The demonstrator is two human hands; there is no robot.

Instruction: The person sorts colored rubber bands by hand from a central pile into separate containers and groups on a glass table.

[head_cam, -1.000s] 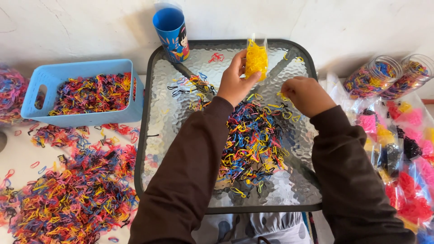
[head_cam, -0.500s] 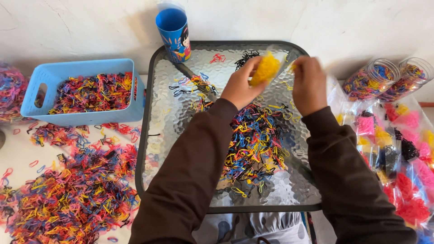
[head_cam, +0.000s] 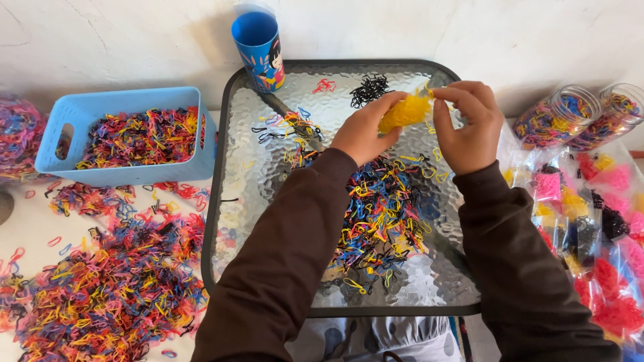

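My left hand (head_cam: 359, 134) with its grip closed round a clear bag of yellow bands (head_cam: 404, 112), my right hand (head_cam: 469, 127) pinching its top, near the tabletop's (head_cam: 268, 174) far edge, mixed coloured bands (head_cam: 379, 214) heaped mid-tabletop, blue cup (head_cam: 259, 50) at far-left corner.

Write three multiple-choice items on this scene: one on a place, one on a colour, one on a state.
1. Where does the blue cup stand?
A. at the far left corner of the glass table
B. inside the blue basket
C. between the two hands

2. What colour are the bands in the small bag?
A. pink
B. black
C. yellow

3. How is the bag held?
A. lying free on the table
B. in the left hand, with the right hand at its top
C. in the right hand alone

Key: 1 A, it stands at that corner; 2 C, the filling is yellow; 3 B, both hands touch it.
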